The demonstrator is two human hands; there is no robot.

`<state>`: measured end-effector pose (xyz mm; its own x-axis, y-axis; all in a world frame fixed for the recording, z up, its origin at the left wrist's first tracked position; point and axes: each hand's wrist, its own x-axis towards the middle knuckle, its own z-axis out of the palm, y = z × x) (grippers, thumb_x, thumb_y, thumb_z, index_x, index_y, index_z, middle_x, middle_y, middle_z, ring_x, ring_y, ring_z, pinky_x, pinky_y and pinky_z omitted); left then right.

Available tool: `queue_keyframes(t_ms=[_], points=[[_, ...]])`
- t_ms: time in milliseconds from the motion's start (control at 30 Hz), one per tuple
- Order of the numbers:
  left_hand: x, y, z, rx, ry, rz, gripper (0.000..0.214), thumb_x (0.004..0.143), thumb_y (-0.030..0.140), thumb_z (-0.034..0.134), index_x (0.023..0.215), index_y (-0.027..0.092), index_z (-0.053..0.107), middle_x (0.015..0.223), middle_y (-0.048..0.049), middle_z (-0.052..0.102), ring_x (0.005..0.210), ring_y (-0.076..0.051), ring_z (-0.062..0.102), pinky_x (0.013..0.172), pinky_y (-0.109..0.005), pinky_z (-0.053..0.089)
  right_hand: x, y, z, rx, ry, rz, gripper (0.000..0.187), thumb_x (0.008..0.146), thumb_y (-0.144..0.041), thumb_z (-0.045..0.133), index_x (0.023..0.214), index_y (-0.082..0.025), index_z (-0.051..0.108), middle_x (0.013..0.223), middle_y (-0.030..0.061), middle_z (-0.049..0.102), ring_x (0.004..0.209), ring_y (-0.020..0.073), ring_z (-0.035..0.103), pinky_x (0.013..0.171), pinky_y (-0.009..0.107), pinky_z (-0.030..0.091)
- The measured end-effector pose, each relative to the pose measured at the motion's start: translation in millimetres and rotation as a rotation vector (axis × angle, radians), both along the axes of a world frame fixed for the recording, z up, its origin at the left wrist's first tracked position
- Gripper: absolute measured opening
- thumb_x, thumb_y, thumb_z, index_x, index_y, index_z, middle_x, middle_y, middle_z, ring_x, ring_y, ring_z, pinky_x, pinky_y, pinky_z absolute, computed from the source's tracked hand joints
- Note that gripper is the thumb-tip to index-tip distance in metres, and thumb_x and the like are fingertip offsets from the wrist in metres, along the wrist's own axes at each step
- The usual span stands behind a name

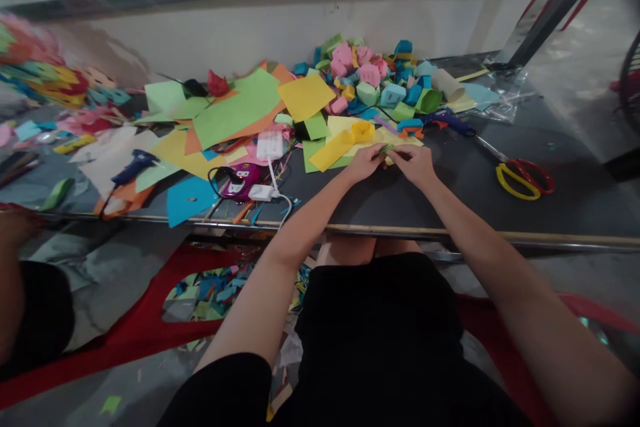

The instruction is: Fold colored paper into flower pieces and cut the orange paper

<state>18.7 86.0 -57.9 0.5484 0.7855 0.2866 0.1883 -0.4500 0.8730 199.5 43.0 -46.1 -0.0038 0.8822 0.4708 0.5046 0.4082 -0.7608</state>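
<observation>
My left hand (367, 161) and my right hand (414, 161) meet above the table's front half, their fingers pinched on a small piece of green paper (385, 149). Most of that piece is hidden by my fingers, so its shape is unclear. Just beyond my left hand lie a folded yellow paper strip (332, 149) and a curled yellow piece (363, 131), on pale yellow and green sheets. A blue-and-orange item (411, 127) sits behind my right hand, close to a blue glue gun (449, 121).
Scissors (525, 179) with red and yellow handles lie to the right. Folded paper pieces (370, 75) are heaped at the back. A purple power strip (241, 181) with plugs and cables, coloured sheets (237, 107) and another glue gun (135, 165) are leftward. Another person's arm (13, 240) shows far left.
</observation>
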Motion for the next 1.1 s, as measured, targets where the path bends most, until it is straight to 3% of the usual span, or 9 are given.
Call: queue_keyframes(t_ms=[167,367,500,633,733,900,1100], points=[[0.2,-3.8,5.4,0.015,-0.018,0.015,0.028,0.099,0.031,0.059,0.119,0.014,0.068,0.086,-0.0047,0.075,0.072,-0.012,0.07,0.082,-0.027,0.056,0.7,-0.6,3.7,0.018,0.049,-0.008,0.017,0.08,-0.039,0.075,0.077,-0.023,0.08,0.078,0.003,0.077,0.062,0.0157,0.064,0.058,0.03,0.048],[-0.6,-5.5,7.7,0.038,-0.027,0.023,0.032,0.095,0.032,0.065,0.121,0.013,0.069,0.078,-0.0022,0.073,0.073,-0.013,0.07,0.08,-0.026,0.055,4.9,0.2,4.9,0.038,0.041,-0.021,0.015,0.079,-0.039,0.076,0.076,-0.024,0.08,0.079,0.0035,0.077,0.066,0.0171,0.067,0.062,0.032,0.052],[-0.7,-8.3,10.5,0.011,-0.032,0.035,0.025,0.095,0.031,0.064,0.112,0.014,0.073,0.077,-0.0026,0.074,0.07,-0.011,0.069,0.076,-0.024,0.055,3.5,-0.4,3.1,0.064,0.08,-0.069,0.026,0.081,-0.048,0.074,0.079,-0.022,0.076,0.077,0.0052,0.075,0.065,0.0175,0.065,0.061,0.033,0.052],[-0.1,-11.7,12.4,-0.069,-0.019,0.041,0.017,0.093,0.024,0.06,0.091,0.013,0.073,0.083,-0.0054,0.077,0.058,-0.007,0.063,0.066,-0.021,0.052,2.0,-0.1,3.6,0.108,0.264,-0.163,0.039,0.087,-0.061,0.064,0.087,-0.022,0.068,0.075,0.004,0.07,0.058,0.0151,0.061,0.055,0.031,0.05],[0.1,-13.6,13.4,-0.12,-0.007,0.044,0.013,0.088,0.02,0.061,0.086,0.013,0.071,0.081,-0.0056,0.076,0.058,-0.007,0.064,0.064,-0.021,0.051,2.6,1.3,2.8,0.052,0.278,-0.106,0.043,0.084,-0.066,0.065,0.088,-0.023,0.064,0.071,0.0013,0.065,0.055,0.0141,0.06,0.055,0.03,0.051],[-1.1,-13.7,15.5,0.11,0.016,0.189,0.02,0.09,0.032,0.064,0.085,0.015,0.072,0.081,-0.0039,0.076,0.072,-0.012,0.067,0.068,-0.023,0.049,3.1,2.1,-0.8,0.003,0.226,-0.013,0.037,0.081,-0.058,0.068,0.087,-0.021,0.066,0.069,0.0004,0.065,0.054,0.012,0.058,0.056,0.028,0.05],[-1.9,-14.7,15.5,0.225,0.146,0.281,0.026,0.091,0.036,0.064,0.074,0.017,0.072,0.066,-0.001,0.07,0.06,-0.011,0.06,0.059,-0.023,0.04,3.8,0.5,1.0,0.006,0.211,0.015,0.033,0.078,-0.052,0.072,0.082,-0.02,0.072,0.074,0.003,0.069,0.06,0.0135,0.06,0.058,0.029,0.049]])
